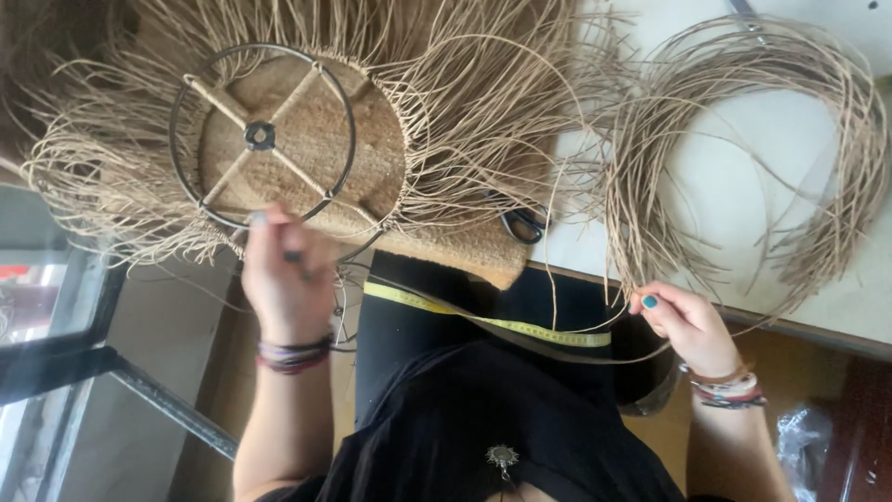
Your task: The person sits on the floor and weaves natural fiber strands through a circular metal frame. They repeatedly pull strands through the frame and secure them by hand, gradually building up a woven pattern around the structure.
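Two hands at work on a fringed wire frame.

My left hand grips the round wire frame at its lower rim; my right hand pinches one raffia strand pulled from the coil on the desk. That loose strand might snag the scissors or tape measure.

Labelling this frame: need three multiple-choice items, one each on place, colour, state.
1. Where do the black-handled scissors lie?
A. On the table edge right of the round wire frame
B. In the right hand
C. On the floor

2. What colour is the flexible measuring tape across the lap?
A. Red
B. Yellow
C. White

3. What is the right hand doing?
A. Resting flat and bare
B. Holding scissors
C. Pinching tan fibre strands

A: the handles show beside the frame. B: a yellow band crosses the dark clothing. C: strands run into the fingers.
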